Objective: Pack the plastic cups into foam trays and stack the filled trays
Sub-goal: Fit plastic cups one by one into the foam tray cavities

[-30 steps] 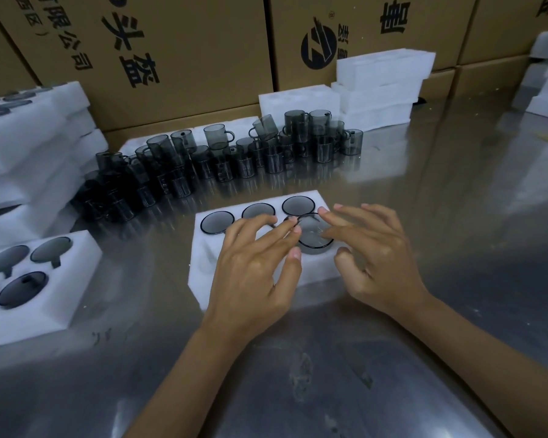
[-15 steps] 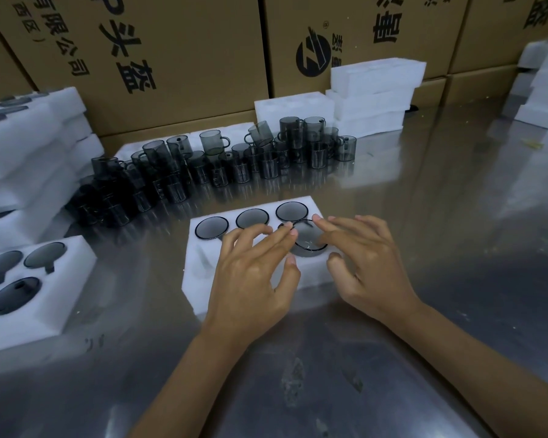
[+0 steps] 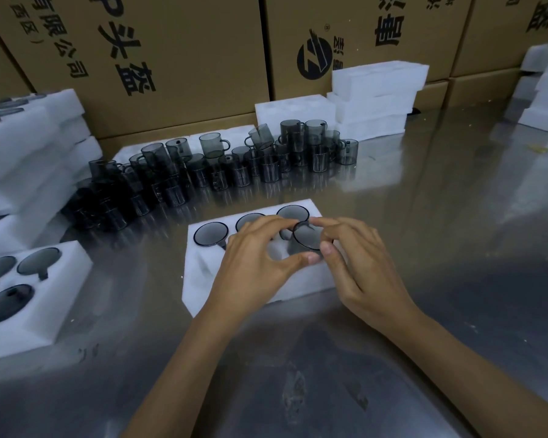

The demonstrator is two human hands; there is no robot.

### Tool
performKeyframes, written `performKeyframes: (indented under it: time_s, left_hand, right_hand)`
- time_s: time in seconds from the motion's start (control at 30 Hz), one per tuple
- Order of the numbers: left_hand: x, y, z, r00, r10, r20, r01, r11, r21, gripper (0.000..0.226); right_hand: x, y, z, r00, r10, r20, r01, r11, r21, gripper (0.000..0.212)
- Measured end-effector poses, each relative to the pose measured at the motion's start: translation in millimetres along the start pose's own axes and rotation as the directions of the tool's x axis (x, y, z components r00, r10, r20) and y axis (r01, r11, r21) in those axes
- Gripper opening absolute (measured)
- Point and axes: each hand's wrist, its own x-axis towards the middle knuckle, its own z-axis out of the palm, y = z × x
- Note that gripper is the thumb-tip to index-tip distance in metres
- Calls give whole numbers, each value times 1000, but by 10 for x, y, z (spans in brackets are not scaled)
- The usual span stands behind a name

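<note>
Fingers [image 3: 321, 248] of both hands curl round one smoky grey plastic cup [image 3: 307, 240] at the near right pocket of the white foam tray [image 3: 200, 279]. On the left hand [image 3: 253, 263], thumb and forefinger form a ring that pinches the cup's rim from its 9 o'clock side; on the right hand [image 3: 361, 263], thumb and fingertips clamp the same rim from 3 o'clock. This cup sits partly down in its pocket with its round, thin, dark rim above the foam and slightly tilted.

Matte, soft-looking and blocky, the tray has round pockets cut into it. Three more cups [image 3: 210, 234] fill its far row, seen as dark translucent discs flush with the foam; the middle one is partly hidden behind the left hand. At least one near pocket shows as a shallow white hollow.

At 12 o'clock from the tray, a crowd of loose cups [image 3: 222, 162] stands on the metal table [image 3: 456, 232], some stacked or tipped; they are cylindrical, see-through grey, with small loop handles. This table is brushed steel, glossy and streaked with reflections.

At 9 o'clock lies a second foam tray [image 3: 54, 308] with cups in its pockets. Beyond it, at 10 o'clock, filled trays form a stack [image 3: 29, 153]. At 1 o'clock is a stack of white foam blocks [image 3: 377, 99], and brown cardboard cartons [image 3: 187, 58] printed in black stand behind.
</note>
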Motion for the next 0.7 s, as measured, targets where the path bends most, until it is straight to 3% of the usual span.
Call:
performKeyframes:
  time_s: [0.23,0.43,0.5,0.6,0.7]
  left_hand:
    - [-47,-8,-12,999,-20,-29,19,999,-47,39]
    - [-57,-38,-9,1000,-3,-4,3,996,85,51]
    - [-71,-45,-6,1000,-4,-11,5,994,112,52]
    - [-148,-46,17,999,21,-48,-14,989,147,61]
    - [-192,-54,47,996,53,-69,-33,963,268,61]
  right_hand:
    - [-11,-11,21,990,142,-10,-139,977,160,27]
    - [-42,-3,15,983,185,8,-184,970,159,36]
    - [-32,-10,-5,982,190,19,-191,973,127,43]
    - [-32,-12,-41,996,91,19,-91,996,-17,49]
    - [-29,5,-72,996,67,51,-62,994,-90,49]
